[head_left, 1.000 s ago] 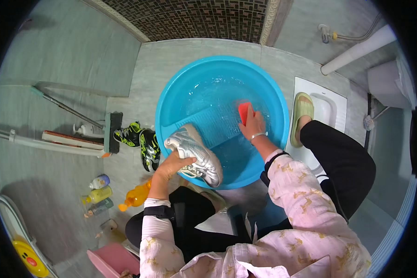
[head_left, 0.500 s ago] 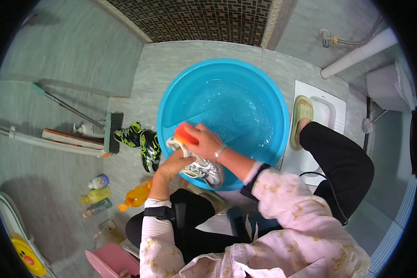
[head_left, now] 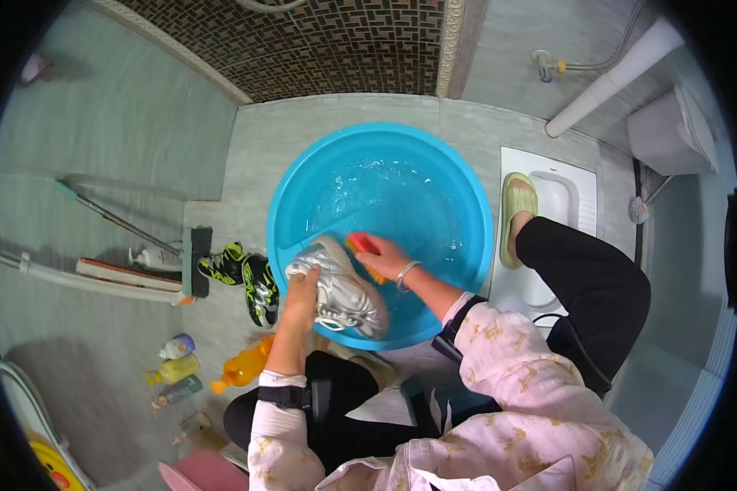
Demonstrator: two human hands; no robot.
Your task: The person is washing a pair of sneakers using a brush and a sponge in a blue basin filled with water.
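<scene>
Over the near-left side of the basin (head_left: 385, 141), the left hand's (head_left: 301, 296) fingers clamp the shoe (head_left: 345, 293); the right hand's (head_left: 389, 262) grip the brush (head_left: 357, 242) beside it, forearm slanting over the basin's near-right rim.

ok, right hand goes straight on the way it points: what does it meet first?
Likely the silver shoe, with the red brush it holds leading; depth between them is unclear.
</scene>
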